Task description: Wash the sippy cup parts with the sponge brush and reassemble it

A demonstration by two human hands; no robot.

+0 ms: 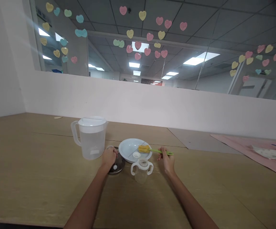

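Observation:
My right hand [166, 159] is closed round the green handle of a bottle brush [143, 149], whose yellow head lies over the white bowl [126, 156]. Inside that bowl sits a small white ring-shaped cap [136, 155]. Just in front of the bowl, a clear baby bottle [141, 174] with two white side handles stands upright, its top uncovered. My left hand [109, 156] is curled shut above a dark round dish [120, 165] holding a small white piece. The fingers hide whatever is in their grasp.
A lidded translucent pitcher [92, 141] containing clear liquid stands left of the bowl. Far right, a pink sheet [238, 147] carries a plastic-wrapped item [271, 154] and a pen. Behind the table [44, 178] rises a white wall with windows dotted with heart-shaped notes.

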